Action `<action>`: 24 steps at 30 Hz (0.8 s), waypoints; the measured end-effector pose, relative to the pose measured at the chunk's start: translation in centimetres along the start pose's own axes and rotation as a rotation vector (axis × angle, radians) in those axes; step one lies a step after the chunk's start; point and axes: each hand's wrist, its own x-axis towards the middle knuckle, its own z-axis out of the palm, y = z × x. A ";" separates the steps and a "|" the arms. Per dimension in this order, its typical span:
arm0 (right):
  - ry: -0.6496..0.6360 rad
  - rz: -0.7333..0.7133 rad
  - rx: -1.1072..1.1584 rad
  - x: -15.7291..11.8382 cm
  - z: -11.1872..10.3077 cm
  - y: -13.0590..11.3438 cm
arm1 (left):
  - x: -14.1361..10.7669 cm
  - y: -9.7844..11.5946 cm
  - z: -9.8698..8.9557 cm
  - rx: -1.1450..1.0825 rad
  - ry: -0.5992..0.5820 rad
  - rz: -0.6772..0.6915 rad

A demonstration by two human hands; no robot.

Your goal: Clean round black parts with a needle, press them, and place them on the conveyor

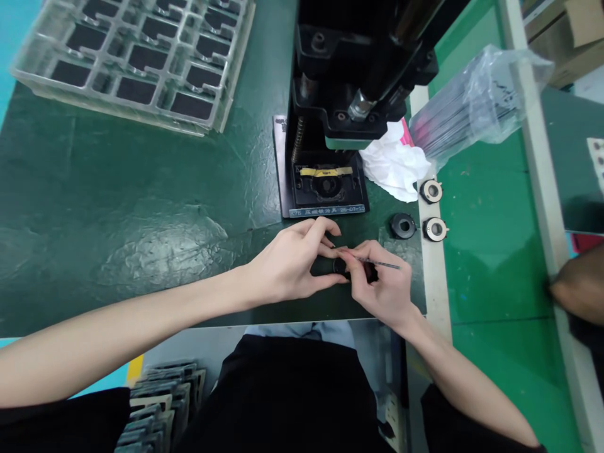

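Near the table's front edge my two hands meet over a small black round part. My left hand is closed around it, thumb on the near side and fingertips on the far side. Pinched in my right hand is a thin grey rod, its tip at the black part. My right fingers partly hide both the part and the rod's tip. Just beyond my hands stands a black press with a ring-shaped seat and a yellow strip.
Right of my hands lie a black ring part and two silver-faced ring parts on the table's edge. White cloth and a plastic bag of thin rods are behind them. Stacked clear trays stand far left. Another person's arm shows at right.
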 end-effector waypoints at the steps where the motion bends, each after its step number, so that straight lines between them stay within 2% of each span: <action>1: 0.006 0.020 0.009 -0.1 0.0 0.0 | 0.0 0.0 0.0 -0.001 0.003 -0.005; 8: 0.024 0.147 0.047 0.1 0.0 -0.1 | -0.1 0.3 0.1 0.013 0.011 -0.011; 13: 0.142 0.344 0.296 0.5 -0.2 0.1 | 0.0 0.5 0.0 -0.014 0.004 -0.022; 16: 0.204 0.255 0.248 0.3 -0.8 0.4 | 0.0 0.4 -0.1 -0.029 -0.004 -0.018; 20: 0.140 -0.045 -0.098 0.0 -1.8 0.9 | -0.1 0.2 -0.5 -0.037 -0.042 0.029; 22: 0.135 -0.094 -0.164 0.0 -2.1 0.9 | -0.2 0.1 -0.7 -0.016 -0.047 0.077; 24: 0.159 -0.082 -0.130 0.0 -2.0 0.9 | -0.2 0.1 -0.9 -0.004 -0.039 0.111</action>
